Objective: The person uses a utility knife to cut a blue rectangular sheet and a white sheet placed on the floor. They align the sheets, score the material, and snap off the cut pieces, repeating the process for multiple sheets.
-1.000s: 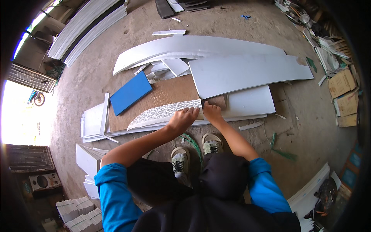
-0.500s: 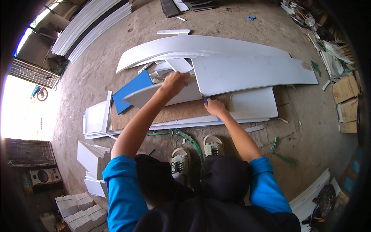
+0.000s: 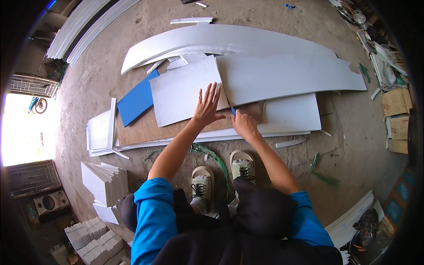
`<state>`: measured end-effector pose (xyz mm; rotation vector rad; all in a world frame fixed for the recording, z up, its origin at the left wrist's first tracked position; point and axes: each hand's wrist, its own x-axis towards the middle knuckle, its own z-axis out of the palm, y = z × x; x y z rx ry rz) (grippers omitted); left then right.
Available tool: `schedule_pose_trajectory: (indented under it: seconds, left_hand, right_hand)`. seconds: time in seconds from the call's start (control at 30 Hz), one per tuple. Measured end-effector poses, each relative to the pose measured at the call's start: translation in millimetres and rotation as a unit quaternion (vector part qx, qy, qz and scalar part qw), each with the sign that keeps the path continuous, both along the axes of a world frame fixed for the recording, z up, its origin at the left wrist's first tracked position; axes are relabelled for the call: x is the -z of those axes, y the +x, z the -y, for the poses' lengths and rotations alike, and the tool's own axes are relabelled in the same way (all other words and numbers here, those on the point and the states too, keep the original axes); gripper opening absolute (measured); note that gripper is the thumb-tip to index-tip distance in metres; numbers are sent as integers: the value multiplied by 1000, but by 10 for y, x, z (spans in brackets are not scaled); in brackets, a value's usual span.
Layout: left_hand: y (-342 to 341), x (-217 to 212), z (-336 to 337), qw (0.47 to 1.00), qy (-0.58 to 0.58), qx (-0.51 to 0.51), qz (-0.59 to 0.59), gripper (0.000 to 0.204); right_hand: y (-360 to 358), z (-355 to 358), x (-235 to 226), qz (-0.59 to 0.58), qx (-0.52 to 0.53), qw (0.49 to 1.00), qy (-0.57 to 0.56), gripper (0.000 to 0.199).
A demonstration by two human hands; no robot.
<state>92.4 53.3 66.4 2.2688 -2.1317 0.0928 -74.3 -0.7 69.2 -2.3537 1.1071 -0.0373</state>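
Partly hidden blue tool (image 3: 233, 111), overlapped brown board (image 3: 141, 126)

- You have a bright doorway (image 3: 28, 132) washed out to white.
- Through the doorway you see part of a blue two-wheeler (image 3: 39, 105).
- Along the doorway's far edge you see a barred metal grille (image 3: 33, 85); at its near edge, a darker grating (image 3: 31, 180).
- Nearer you than the doorway, you find a loudspeaker (image 3: 51, 202) in shadow.
- Your stained, worn floor (image 3: 73, 132) is pale beside the doorway, browner farther from it.
- Across the room from the doorway, you have piled cardboard boxes (image 3: 395, 104).
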Motion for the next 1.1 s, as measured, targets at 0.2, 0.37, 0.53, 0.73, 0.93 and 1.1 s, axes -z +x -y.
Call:
schedule_pose_trajectory:
  seconds: [0.2, 0.37, 0.53, 0.73, 0.93, 1.1]
  left_hand:
    - [-44, 203, -40, 999, -40, -20, 13, 78]
    - [-122, 180, -31, 998, -55, -9, -16, 65]
    - [-73, 184, -61, 999, -29, -23, -3, 77]
    - [-98, 42, 23, 1000, 0, 4, -14, 80]
    - [-40, 23, -2, 999, -13, 5, -29, 78]
    - [12, 49, 0, 999, -25, 19, -22, 76]
  right_hand:
    - [-66, -75, -150, -9, -1, 1000, 7, 28]
    - [-159, -163, -344, -24, 20, 998, -46, 25]
    - [-261, -283, -508, 2, 22, 995, -96, 26]
    - [-374, -383, 29, 25, 15, 992, -125, 34]
    - [-313, -503, 140, 22, 28, 990, -133, 35]
    - [-183, -494, 247, 65, 34, 987, -145, 32]
